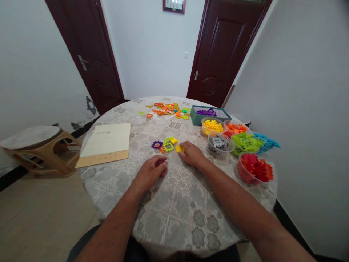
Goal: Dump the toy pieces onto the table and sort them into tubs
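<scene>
My right hand (192,153) rests on the table, fingers and thumb closed on a flat yellow plastic building piece (179,148). Just left of that piece lies a small group: a lime-green notched frame (168,146), a purple square frame (157,145), a small yellow piece (173,140) and an orange piece (162,149) partly covered. My left hand (152,170) lies nearer to me, below this group. Its fingers are curled in with the thumb against them; something reddish shows under the fingertips, too unclear to name.
Toward the far side lies a pile of mixed plastic pieces (170,109). On the right stand a green box (196,119) of purple pieces and several clear tubs, with yellow (212,126), grey (219,143), lime (247,142) and red (256,169) pieces. A paper folder (107,140) lies left.
</scene>
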Available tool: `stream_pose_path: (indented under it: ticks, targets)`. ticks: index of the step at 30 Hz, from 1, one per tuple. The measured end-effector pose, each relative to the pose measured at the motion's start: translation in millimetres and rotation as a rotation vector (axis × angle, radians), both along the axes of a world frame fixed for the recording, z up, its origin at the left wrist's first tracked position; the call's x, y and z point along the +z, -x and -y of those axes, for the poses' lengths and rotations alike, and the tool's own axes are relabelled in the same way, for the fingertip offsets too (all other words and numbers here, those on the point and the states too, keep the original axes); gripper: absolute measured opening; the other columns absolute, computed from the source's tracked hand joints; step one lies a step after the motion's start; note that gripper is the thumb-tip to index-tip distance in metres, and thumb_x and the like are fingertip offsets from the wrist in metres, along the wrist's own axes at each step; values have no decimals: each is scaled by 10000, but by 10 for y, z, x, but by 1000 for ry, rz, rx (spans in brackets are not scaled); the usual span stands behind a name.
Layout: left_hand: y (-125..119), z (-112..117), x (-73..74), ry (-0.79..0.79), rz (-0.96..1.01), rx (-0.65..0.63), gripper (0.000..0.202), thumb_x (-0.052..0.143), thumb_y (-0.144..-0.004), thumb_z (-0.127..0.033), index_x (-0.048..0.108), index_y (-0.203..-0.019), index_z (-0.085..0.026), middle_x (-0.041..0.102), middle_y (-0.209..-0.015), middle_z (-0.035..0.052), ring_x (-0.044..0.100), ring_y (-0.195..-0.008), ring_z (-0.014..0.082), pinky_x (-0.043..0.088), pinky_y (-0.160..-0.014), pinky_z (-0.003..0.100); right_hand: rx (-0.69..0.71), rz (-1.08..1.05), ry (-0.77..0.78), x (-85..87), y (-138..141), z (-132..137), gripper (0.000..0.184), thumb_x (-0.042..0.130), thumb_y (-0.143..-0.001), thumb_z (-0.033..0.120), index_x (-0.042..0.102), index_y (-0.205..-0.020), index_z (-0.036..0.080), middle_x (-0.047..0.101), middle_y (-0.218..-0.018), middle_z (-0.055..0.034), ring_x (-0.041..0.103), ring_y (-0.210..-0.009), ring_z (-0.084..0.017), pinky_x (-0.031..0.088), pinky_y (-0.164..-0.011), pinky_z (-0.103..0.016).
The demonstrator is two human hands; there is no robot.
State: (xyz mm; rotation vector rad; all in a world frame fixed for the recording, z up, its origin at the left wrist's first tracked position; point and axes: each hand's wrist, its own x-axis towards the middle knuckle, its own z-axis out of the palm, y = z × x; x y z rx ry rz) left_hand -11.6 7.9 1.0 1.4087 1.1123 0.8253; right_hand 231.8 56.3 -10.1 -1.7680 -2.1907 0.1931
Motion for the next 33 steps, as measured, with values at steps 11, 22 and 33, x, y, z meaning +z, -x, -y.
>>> stream_pose_path:
  ticks: [11, 22, 33]
  targets:
    - [1, -2, 20, 90, 176, 77, 495, 664, -902, -440, 642, -1322, -179, 724, -1169, 134, 729, -984, 231, 635, -728, 325, 450, -428, -251, 7, 371, 366, 537, 698, -929, 364, 556, -1432, 241, 650, -1289, -112, 645, -910, -191, 573, -836, -354]
    - [118, -24, 75, 133, 252, 324, 395, 646, -884, -289, 628, -1262, -178, 690, -1107, 122, 727, -949, 209, 657, -750, 348, -12, -25, -246, -193, 275, -12, 512, 498, -1051, 371, 506, -1543, 227, 367, -1660, -167, 317, -1531, -342, 324, -1211, -577]
    - [105, -35, 88, 152, 243, 303, 389, 724, -856, -276, 674, -1238, -215, 652, -1199, 106, 698, -971, 186, 660, -821, 352, -76, 9, -182, -135, 325, 34, 358, 561, -1016, 358, 637, -1312, 172, 606, -1342, -160, 553, -1245, -274, 435, -1102, -411]
